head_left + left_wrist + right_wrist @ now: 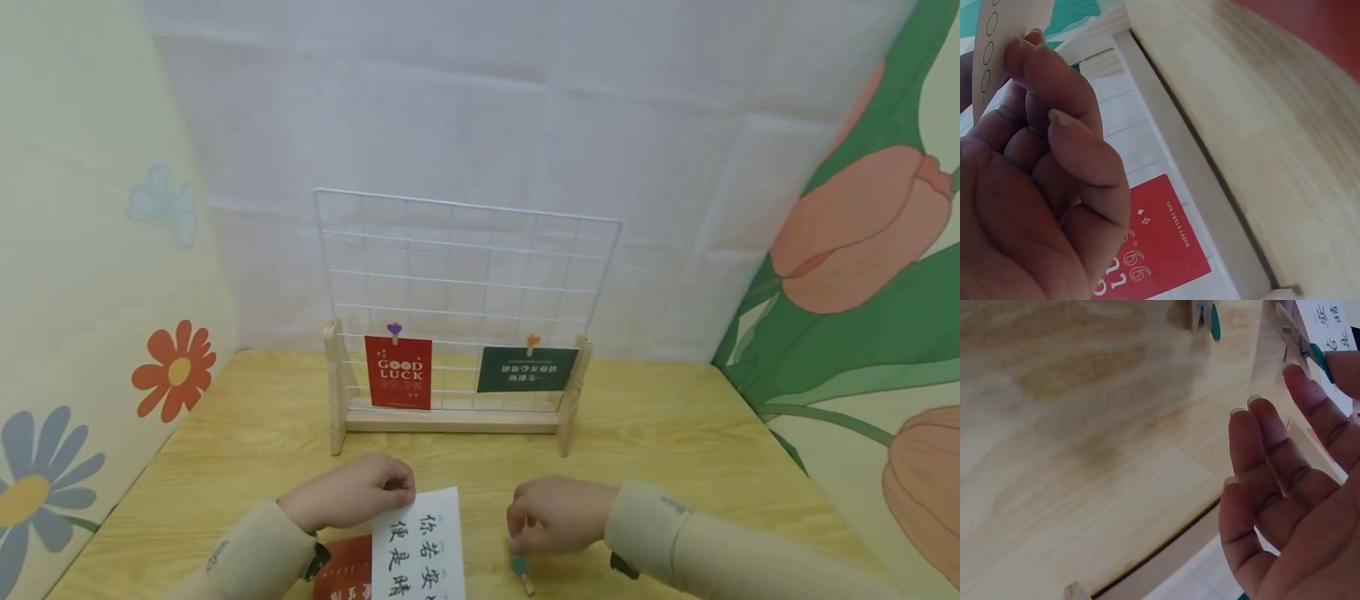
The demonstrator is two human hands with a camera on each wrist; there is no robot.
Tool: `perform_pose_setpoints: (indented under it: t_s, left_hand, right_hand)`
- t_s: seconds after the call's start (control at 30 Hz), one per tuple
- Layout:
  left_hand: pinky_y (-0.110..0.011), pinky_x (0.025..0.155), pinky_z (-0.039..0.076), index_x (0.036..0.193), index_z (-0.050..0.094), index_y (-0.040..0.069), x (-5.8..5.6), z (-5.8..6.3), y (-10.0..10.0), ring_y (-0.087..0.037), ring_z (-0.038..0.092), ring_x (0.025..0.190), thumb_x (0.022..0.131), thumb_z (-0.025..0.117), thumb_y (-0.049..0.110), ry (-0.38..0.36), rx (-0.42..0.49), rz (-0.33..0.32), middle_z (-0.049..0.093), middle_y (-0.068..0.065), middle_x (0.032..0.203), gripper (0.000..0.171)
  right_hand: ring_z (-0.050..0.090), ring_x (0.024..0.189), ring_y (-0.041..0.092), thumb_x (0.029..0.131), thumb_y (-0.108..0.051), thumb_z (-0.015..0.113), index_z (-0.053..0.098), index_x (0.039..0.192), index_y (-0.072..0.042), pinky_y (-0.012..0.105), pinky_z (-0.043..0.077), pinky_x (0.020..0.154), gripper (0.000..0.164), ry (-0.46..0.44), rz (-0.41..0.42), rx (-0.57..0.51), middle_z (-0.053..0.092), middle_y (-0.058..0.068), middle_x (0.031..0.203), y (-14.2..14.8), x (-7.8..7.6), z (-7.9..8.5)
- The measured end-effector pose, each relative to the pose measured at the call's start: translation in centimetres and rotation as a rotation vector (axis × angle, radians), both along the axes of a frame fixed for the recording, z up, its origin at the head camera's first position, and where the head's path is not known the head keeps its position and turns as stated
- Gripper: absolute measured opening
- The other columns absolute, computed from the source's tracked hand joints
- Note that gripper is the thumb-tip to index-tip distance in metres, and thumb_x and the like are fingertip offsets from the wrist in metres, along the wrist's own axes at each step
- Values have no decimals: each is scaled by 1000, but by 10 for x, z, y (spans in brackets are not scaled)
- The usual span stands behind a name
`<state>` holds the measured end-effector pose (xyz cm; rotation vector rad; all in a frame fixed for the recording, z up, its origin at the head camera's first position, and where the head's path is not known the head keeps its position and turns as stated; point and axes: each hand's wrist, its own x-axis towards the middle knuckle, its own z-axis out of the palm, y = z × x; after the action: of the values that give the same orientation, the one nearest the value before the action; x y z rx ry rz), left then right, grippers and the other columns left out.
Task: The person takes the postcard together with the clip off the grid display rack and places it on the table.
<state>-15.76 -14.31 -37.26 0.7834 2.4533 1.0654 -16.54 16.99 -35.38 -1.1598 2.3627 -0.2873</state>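
Between thumb and fingertips my left hand (363, 487) pinches the upper left corner of a white card (418, 546) with black handwritten characters. Its reverse, with a column of printed ovals, appears in the left wrist view. My right hand (562, 512) is to the right of the card, over the table. Its thumb and index finger pinch a small wooden clothespin (1300, 340) with a teal end; the other fingers are loosely bent. Another teal-ended clothespin (1207, 319) shows by the tabletop in the right wrist view. A red card (345, 571) lies partly behind the white card.
Beyond the hands stands a white wire grid (468, 283) in a wooden base (450, 422). A purple clip (394, 328) fastens a red GOOD LUCK card (399, 375) to it, an orange clip (532, 341) a dark green card (525, 371). Floral cloths flank the wood-grain table (660, 433).
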Motion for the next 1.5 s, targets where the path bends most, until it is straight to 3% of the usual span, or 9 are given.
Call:
perform_pose_setpoints:
  t_s: [0.37,0.63,0.87,1.23,1.4,1.5]
  left_hand:
    - [-29,58,40,79,65,14,3,-11,3,-13,50,62,98,66,12,-25,-104,20,56,4,69,19]
    - [-28,56,39,77,64,15,4,-14,4,-12,48,60,95,66,11,-3,-149,19,56,5,68,19]
    - [-31,58,43,79,67,15,5,-15,6,-14,52,62,96,69,17,-27,-225,45,59,4,70,17]
    - [-33,60,46,82,71,16,9,-15,6,-14,53,62,95,72,26,-36,-352,80,60,7,71,17]
    - [-33,60,44,81,70,17,7,-15,3,-13,50,62,96,71,27,-25,-370,78,57,6,71,19]
    - [-36,62,45,81,68,17,4,-15,0,-14,51,64,97,70,25,-3,-328,74,58,5,71,18]
  right_hand:
    - [52,77,-4,100,-26,70,71,91,-22,18,47,73,10,-33,38,12,56,-19,84,-7,4,-18]
    - [51,74,-4,101,-24,69,71,91,-20,17,46,69,11,-61,58,17,54,-19,82,-9,7,-27]
    - [47,74,-7,99,-24,71,69,88,-21,14,43,69,11,11,111,22,51,-21,80,-10,8,-33]
    - [52,75,-4,104,-31,64,70,92,-23,19,47,68,15,-55,136,83,55,-19,85,-8,-7,-53]
    - [54,74,-3,103,-29,66,70,93,-22,19,48,68,13,-76,105,105,56,-19,84,-12,-5,-44]
    - [53,72,-2,102,-28,67,70,93,-22,18,47,66,12,-79,78,122,56,-18,82,-16,-3,-36]
